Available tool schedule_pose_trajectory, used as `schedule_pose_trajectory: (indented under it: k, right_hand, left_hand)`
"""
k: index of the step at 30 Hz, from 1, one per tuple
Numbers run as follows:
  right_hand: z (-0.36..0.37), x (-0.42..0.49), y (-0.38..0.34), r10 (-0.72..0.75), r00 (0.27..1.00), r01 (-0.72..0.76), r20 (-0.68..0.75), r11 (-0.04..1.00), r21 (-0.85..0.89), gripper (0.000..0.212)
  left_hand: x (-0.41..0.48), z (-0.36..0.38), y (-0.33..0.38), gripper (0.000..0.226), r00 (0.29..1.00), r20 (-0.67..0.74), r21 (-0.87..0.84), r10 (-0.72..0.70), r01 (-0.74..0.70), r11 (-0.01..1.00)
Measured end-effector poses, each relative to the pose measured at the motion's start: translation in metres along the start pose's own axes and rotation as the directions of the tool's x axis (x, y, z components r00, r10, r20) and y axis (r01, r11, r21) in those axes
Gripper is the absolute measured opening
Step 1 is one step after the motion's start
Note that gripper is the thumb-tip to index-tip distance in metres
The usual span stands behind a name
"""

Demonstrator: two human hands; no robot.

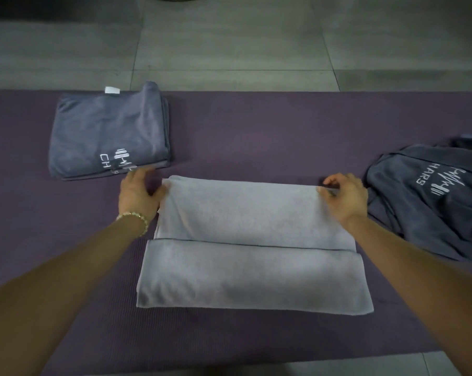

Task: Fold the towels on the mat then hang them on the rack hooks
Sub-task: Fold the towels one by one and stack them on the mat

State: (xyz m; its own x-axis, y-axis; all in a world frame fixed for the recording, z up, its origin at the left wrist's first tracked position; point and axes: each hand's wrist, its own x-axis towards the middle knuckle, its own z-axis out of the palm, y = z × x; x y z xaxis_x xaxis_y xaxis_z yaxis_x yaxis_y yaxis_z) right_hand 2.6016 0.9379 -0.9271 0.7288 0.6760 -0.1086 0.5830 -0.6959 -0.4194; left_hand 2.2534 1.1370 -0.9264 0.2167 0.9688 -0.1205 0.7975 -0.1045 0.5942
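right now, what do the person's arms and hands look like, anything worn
No sleeves show, and the left hand and right hand are ungloved, with no rings that I can see. The only thing worn is a pale beaded bracelet on the left wrist.

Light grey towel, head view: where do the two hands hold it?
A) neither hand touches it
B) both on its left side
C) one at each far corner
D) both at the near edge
C: the left hand pinches the far left corner of the light grey towel, and the right hand pinches the far right corner.
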Motion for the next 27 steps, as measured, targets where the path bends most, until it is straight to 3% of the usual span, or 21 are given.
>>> schedule_pose_trajectory:
  k: [2,4,5,8,10,12,14,17,19,21,23,25,27]
  right_hand:
    - [0.004,-0.029,-0.012,-0.202,0.979,0.201,-0.001,0.974,0.1,0.024]
    - [0.012,-0.075,-0.025,-0.417,0.907,0.383,0.057,0.874,0.3,0.029]
    - [0.018,-0.101,-0.026,-0.494,0.861,0.424,0.125,0.83,0.362,0.032]
    - [0.039,-0.169,-0.017,-0.67,0.689,0.591,0.276,0.74,0.321,0.047]
    - [0.05,-0.191,-0.005,-0.723,0.593,0.699,0.356,0.681,0.22,0.062]
    - [0.055,-0.195,0.002,-0.736,0.551,0.758,0.394,0.639,0.133,0.07]
    - [0.058,-0.19,0.003,-0.752,0.548,0.776,0.366,0.621,0.112,0.063]
    - [0.055,-0.18,-0.003,-0.761,0.571,0.75,0.309,0.636,0.181,0.043]
    - [0.043,-0.171,-0.013,-0.75,0.589,0.717,0.301,0.656,0.233,0.038]
    - [0.023,-0.153,-0.029,-0.64,0.673,0.569,0.371,0.769,0.292,0.032]
    - [0.006,-0.122,-0.046,-0.505,0.709,0.376,0.493,0.862,0.342,0.026]
    - [-0.006,-0.087,-0.061,-0.448,0.737,0.274,0.506,0.883,0.382,0.025]
    - [-0.013,-0.055,-0.071,-0.408,0.779,0.218,0.476,0.888,0.405,0.04]
  left_hand:
    - [-0.029,0.002,0.008,0.039,0.962,0.001,0.044,0.273,-0.273,0.961]
    - [-0.07,0.008,0.012,0.037,0.851,0.131,-0.093,0.508,-0.499,0.861]
    - [-0.095,0.013,0.01,0.039,0.795,0.23,-0.179,0.562,-0.533,0.827]
    - [-0.148,0.032,-0.011,0.052,0.653,0.415,-0.226,0.634,-0.601,0.767]
    - [-0.16,0.041,-0.026,0.069,0.564,0.523,-0.082,0.639,-0.713,0.697]
    - [-0.158,0.044,-0.032,0.07,0.513,0.581,0.047,0.632,-0.797,0.603]
    - [-0.153,0.045,-0.031,0.058,0.503,0.559,0.08,0.659,-0.824,0.561]
    - [-0.148,0.043,-0.028,0.044,0.512,0.508,0.031,0.693,-0.815,0.579]
    - [-0.141,0.032,-0.015,0.053,0.542,0.515,-0.062,0.663,-0.749,0.66]
    - [-0.121,0.014,0.009,0.06,0.576,0.611,-0.11,0.543,-0.617,0.779]
    - [-0.088,0.002,0.037,0.05,0.556,0.681,-0.119,0.477,-0.559,0.821]
    - [-0.052,-0.005,0.065,0.049,0.587,0.661,-0.095,0.467,-0.552,0.828]
    - [-0.023,-0.005,0.081,0.043,0.654,0.592,-0.077,0.471,-0.536,0.841]
